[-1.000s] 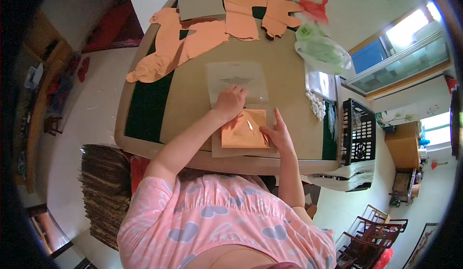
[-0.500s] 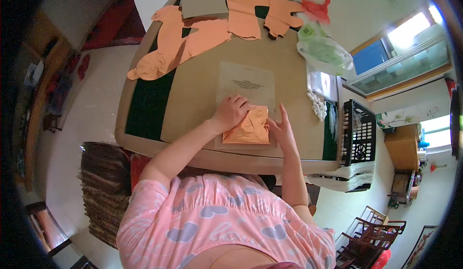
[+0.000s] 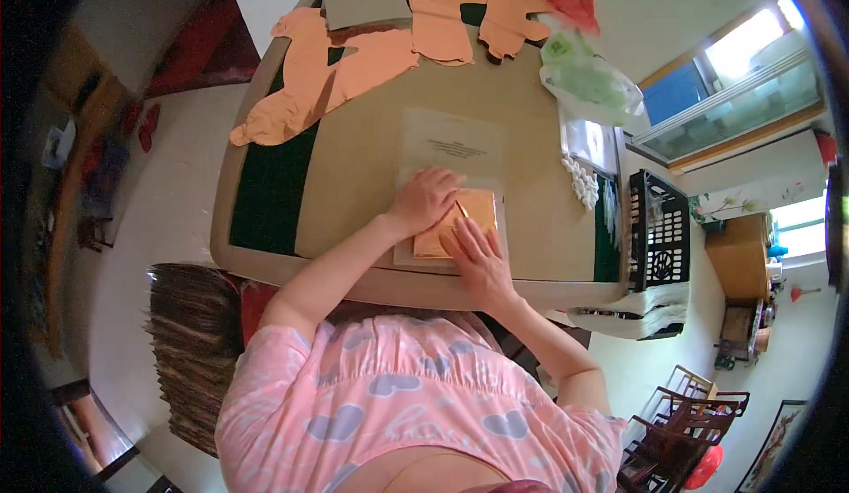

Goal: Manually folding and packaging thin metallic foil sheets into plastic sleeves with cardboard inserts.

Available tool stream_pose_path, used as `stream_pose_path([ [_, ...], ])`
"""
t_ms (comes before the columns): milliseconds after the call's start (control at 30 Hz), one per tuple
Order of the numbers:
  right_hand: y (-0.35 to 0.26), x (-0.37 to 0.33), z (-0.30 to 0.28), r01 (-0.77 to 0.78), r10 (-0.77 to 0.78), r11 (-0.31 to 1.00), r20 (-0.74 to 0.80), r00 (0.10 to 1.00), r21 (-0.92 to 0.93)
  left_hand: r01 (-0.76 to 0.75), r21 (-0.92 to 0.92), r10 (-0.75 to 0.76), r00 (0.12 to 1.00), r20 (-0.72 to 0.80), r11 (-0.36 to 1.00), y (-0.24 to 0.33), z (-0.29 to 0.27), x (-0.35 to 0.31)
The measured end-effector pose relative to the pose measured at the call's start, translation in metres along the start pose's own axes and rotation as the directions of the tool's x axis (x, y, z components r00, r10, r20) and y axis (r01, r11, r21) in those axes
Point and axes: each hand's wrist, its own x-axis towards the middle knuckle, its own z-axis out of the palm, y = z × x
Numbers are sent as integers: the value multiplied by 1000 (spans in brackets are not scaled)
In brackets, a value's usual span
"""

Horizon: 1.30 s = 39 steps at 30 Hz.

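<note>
A folded packet of shiny rose-gold foil balloon lies in front of me on a clear printed plastic bag. Across the packet's upper left edge rests my left hand, its fingers stretched out and pressing down. My right hand lies flat on the packet's lower right part, fingers apart, hiding some of the foil. Neither hand grips anything. Beneath the bag is a tan board on the table.
Flat rose-gold foil balloons spread along the far and left edges, beside a stack of grey sheets. On the right are a green-white plastic bag, a red piece, small white items and a black crate.
My right hand has moved left from beside the packet and now lies flat on it. The left hand stays at the packet's upper left. The foil looks flatter and narrower.
</note>
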Motion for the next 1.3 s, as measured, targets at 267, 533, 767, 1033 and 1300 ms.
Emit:
stream_pose_path([
  [267,6,13,13,-30,37,994,-59,998,104,-62,247,49,997,58,967,-15,-45,-27],
  [533,6,19,14,-27,36,993,-77,996,118,92,79,-96,995,41,993,-33,-44,-6],
  [767,7,18,16,-70,80,988,-70,994,136,66,142,-87,985,149,988,-23,-46,-10],
  [1033,17,38,-3,-102,147,966,-180,973,236,341,-608,-530,833,-159,717,-43,-19,-12],
  [1300,16,52,-7,-109,218,887,-198,956,449,151,-903,-527,768,363,-402,-6,13,17],
])
